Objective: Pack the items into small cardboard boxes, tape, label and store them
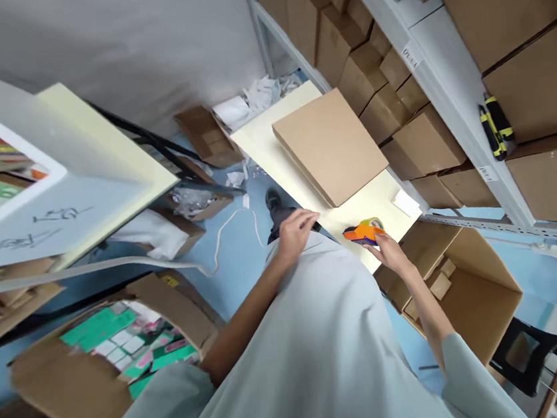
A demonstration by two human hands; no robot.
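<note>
My right hand (389, 253) grips an orange and blue tape dispenser (359, 234) with a yellowish roll of tape (373, 223) on it, over the near end of a pale yellow table (271, 144). Just past it, a flat closed cardboard box (332, 146) lies on the tabletop. My left hand (297, 235) is at the table's left edge, its fingers pressed together in a pinch and pointing right. Whatever may be between those fingertips is too small to make out.
Metal shelving (447, 96) full of cardboard boxes runs along the right, with yellow-black cutters (495, 127) on it. An open carton (490, 299) stands below the table. Another carton (67, 381) holds green packets at left. A white cable (217, 243) crosses the blue floor.
</note>
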